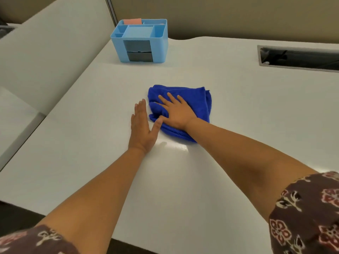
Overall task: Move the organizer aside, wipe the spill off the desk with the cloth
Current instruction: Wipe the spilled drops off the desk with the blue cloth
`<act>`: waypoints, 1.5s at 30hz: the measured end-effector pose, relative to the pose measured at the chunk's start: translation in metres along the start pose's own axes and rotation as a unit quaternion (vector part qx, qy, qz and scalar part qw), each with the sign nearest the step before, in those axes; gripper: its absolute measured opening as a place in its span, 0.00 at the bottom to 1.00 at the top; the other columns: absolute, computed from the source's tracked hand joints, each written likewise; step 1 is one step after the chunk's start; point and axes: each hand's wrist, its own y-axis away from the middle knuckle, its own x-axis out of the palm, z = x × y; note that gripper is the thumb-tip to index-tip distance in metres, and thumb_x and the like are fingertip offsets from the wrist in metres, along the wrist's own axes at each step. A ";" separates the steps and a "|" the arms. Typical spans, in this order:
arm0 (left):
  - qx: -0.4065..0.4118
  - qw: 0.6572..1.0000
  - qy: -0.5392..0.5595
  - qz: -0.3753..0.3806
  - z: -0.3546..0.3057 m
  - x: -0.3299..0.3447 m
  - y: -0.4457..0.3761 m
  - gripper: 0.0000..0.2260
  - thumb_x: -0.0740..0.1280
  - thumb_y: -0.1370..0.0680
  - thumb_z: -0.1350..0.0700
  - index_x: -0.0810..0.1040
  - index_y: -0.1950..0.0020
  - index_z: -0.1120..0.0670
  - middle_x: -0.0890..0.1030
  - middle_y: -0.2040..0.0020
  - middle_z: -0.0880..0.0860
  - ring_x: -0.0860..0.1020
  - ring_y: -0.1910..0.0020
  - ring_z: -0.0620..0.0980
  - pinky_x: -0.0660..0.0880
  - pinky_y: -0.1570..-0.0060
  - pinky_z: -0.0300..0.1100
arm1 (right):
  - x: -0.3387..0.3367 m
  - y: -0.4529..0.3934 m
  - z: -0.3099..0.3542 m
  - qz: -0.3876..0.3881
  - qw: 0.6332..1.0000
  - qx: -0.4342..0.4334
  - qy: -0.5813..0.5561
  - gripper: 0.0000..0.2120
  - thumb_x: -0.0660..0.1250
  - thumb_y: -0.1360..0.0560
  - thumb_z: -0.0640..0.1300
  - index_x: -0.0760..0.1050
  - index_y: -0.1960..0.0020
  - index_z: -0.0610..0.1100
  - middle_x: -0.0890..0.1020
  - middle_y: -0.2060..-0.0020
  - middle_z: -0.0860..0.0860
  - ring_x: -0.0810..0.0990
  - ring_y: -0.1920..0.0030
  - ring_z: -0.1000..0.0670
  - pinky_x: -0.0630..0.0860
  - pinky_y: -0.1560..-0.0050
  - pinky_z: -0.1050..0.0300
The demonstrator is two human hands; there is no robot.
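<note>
A crumpled blue cloth [198, 103] lies on the middle of the white desk [238, 125]. My right hand [176, 112] presses flat on the cloth with fingers spread and straight. My left hand [142, 125] rests flat on the bare desk just left of the cloth, fingers together, thumb touching the cloth's edge. A light blue desk organizer [141, 40] with two dark drawers stands upright at the far left of the desk, well apart from both hands. A faint wet sheen [176, 146] shows on the desk just in front of the cloth.
A white partition panel [45, 57] runs along the desk's left side. A rectangular cable cutout [297, 58] with a dark opening sits at the far right. A tan wall rises behind the desk. The near desk edge lies at the bottom left.
</note>
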 end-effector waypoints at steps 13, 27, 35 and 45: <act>-0.025 0.997 0.077 -0.007 0.012 -0.032 0.084 0.35 0.53 0.27 0.40 0.48 0.24 0.54 0.51 0.23 0.50 0.45 0.24 0.47 0.46 0.26 0.43 | 0.019 0.121 0.085 -0.005 1.000 0.021 -0.012 0.30 0.51 0.22 0.59 0.46 0.24 0.54 0.49 0.23 0.52 0.43 0.23 0.47 0.40 0.24 0.46; 0.004 0.977 -0.177 0.120 0.013 -0.031 0.128 0.31 0.47 0.23 0.39 0.46 0.24 0.53 0.48 0.22 0.52 0.44 0.24 0.47 0.38 0.27 0.45 | 0.036 0.263 0.092 -0.011 0.997 0.074 -0.025 0.30 0.50 0.23 0.60 0.43 0.25 0.59 0.43 0.25 0.59 0.39 0.24 0.53 0.36 0.26 0.52; 0.027 0.962 -0.242 0.125 0.013 -0.028 0.128 0.36 0.44 0.25 0.34 0.39 0.25 0.54 0.44 0.22 0.51 0.40 0.24 0.47 0.36 0.27 0.51 | 0.023 0.296 0.012 -0.073 0.924 0.373 -0.046 0.28 0.52 0.21 0.55 0.48 0.24 0.52 0.49 0.24 0.56 0.45 0.23 0.50 0.44 0.24 0.48; 0.046 0.960 -0.248 0.120 0.013 -0.026 0.124 0.37 0.43 0.27 0.32 0.34 0.26 0.51 0.44 0.22 0.52 0.41 0.24 0.48 0.38 0.27 0.53 | 0.028 0.239 0.068 -0.093 0.895 0.434 -0.051 0.30 0.48 0.23 0.59 0.47 0.23 0.51 0.48 0.23 0.50 0.44 0.23 0.44 0.43 0.25 0.44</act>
